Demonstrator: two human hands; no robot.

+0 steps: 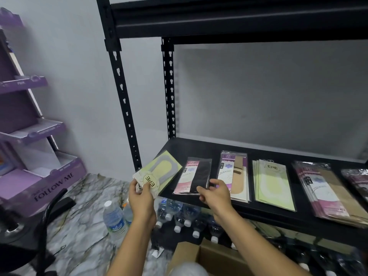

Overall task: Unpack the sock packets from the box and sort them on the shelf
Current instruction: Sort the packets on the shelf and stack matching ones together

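1. On the black shelf board (pixel 199 146), I counted five groups of sock packets in a row: one black packet (pixel 192 177), a beige pile (pixel 234 176), a yellow-green pile (pixel 272 184), a pink-and-tan pile (pixel 326 190) and a shiny pile (pixel 356 178) cut off at the right edge.
2. The left hand (pixel 141 198) gripped a yellow-green packet (pixel 157 176) by its label end. It was held in the air just off the shelf's left front corner, well apart from its matching pile. I could not tell whether it was one packet or several.
3. The right hand (pixel 215 193) pinched the lower right corner of the black packet, which lay flat at the left end of the row.
4. The cardboard box (pixel 209 255) stood open below, between the forearms. Its inside was hidden from me, so I could not say how many packets remained.
5. I judged the sorting well under way. The held packet was not yet placed, and the box possibly not yet emptied.
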